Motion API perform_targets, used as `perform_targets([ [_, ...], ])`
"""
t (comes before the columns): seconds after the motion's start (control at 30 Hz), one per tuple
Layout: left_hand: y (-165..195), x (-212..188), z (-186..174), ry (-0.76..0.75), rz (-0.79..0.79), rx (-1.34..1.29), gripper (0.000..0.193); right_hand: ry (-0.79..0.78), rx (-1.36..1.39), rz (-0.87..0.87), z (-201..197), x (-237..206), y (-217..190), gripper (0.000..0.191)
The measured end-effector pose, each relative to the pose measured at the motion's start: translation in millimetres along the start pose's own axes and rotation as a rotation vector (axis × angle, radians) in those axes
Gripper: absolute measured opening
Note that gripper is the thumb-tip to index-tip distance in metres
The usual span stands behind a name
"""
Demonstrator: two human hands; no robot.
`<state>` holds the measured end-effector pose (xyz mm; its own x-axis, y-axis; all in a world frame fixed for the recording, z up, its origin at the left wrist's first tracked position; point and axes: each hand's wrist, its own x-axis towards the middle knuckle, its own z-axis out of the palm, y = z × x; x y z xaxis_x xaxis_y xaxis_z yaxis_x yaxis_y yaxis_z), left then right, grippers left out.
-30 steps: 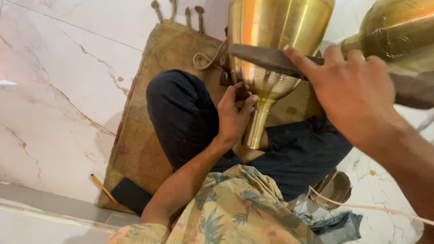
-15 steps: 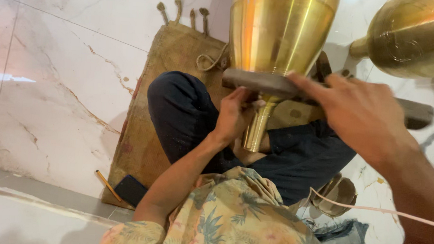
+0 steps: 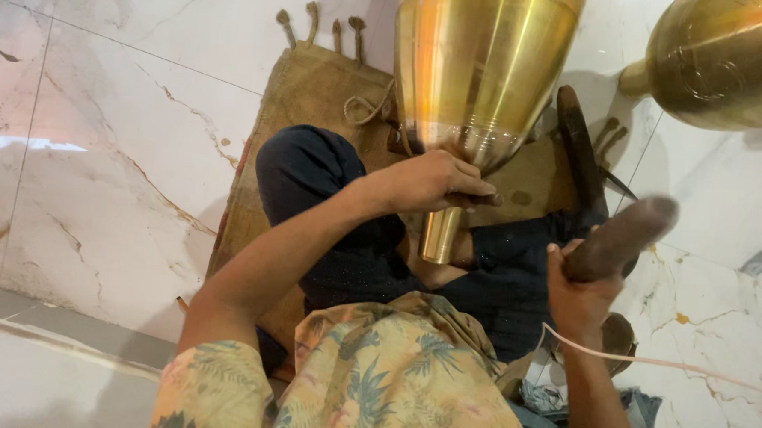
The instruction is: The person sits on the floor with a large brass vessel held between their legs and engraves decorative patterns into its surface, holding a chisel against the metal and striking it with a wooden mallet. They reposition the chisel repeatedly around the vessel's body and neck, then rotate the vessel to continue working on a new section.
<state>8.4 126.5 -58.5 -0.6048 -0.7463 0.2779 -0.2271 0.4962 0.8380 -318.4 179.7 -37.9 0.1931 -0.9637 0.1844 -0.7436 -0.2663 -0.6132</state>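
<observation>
The brass vessel point(image 3: 481, 73) stands upright over the lap, its narrow stem pointing down; the left hand point(image 3: 429, 182) is clenched at its lower taper, apparently around a small tool, while the right hand point(image 3: 579, 295), lower right, grips a dark wooden tool point(image 3: 620, 237).

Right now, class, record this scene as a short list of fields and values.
Setting: pale marble floor with a brown mat
Left hand: grip closed at the narrow lower part of a brass vessel
Right hand: grip closed on a dark wooden tool
Nearby: second brass vessel, upper right
Posture: seated, legs crossed
</observation>
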Motion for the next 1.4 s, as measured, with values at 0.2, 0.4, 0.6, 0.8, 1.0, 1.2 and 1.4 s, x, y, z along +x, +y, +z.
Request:
perform_targets([
  [0.2,0,9,-10,-0.182,0.075,-0.045,0.032,0.198,0.384,0.076,28,-18,8,0.033],
  [0.4,16,-11,-22,0.375,-0.136,-0.120,0.016,0.061,-0.048,0.006,24,-3,5,0.030],
  [0.6,0,-54,-63,1.324,-0.354,-0.719,0.028,-0.024,0.092,0.309,34,15,17,0.061],
  [0.8,-12,-97,-38,1.261,-0.593,-0.337,0.022,-0.147,-0.035,0.338,48,17,39,0.083],
  [1.0,-31,-83,-25,1.143,-0.554,-0.066,0.026,-0.253,-0.374,0.048,87,11,41,0.059],
  [1.2,-42,-80,-34,1.062,-0.635,0.086,0.022,-0.415,0.462,0.279,122,6,13,0.074],
  [1.4,-58,-44,-68,1.135,-0.655,0.096,0.019,-0.365,0.936,0.650,166,0,-52,0.098],
])
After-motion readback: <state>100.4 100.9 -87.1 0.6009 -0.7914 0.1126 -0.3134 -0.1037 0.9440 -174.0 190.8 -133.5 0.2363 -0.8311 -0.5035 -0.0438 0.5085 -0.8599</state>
